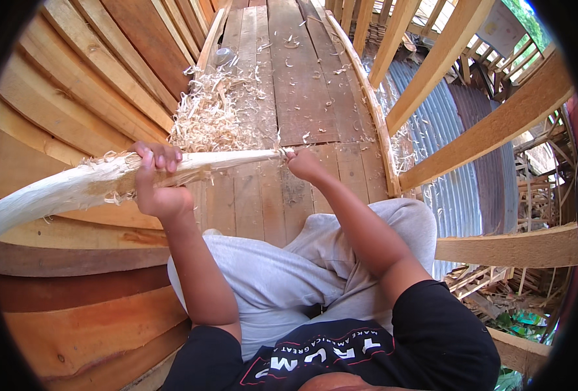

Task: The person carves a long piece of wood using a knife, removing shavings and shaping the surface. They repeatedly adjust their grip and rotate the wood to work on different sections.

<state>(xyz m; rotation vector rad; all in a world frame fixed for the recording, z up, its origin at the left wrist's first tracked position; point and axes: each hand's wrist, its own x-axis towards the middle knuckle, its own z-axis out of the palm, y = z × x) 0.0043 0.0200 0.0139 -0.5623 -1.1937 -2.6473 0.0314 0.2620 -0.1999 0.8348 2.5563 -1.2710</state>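
Observation:
A pale, bark-stripped wooden pole (60, 189) runs in from the left edge, thick and frayed there and tapering to a narrow tip in the middle. Around its rough, splintered part, my left hand (160, 179) is closed, fingers over the top and thumb on the near side. My right hand (307, 164) makes a fist right at the thin tip. Something small shows between that fist and the tip, but I cannot make out what the fingers hold. My legs in grey trousers (256, 267) are folded below the pole.
A heap of curled wood shavings (214, 117) lies beyond the pole on the plank floor (305, 85), with a clear rounded object (224, 56) behind it. Overlapping boards (74, 91) form the left wall. Wooden railing posts (439, 62) stand at right above a corrugated metal roof (442, 153).

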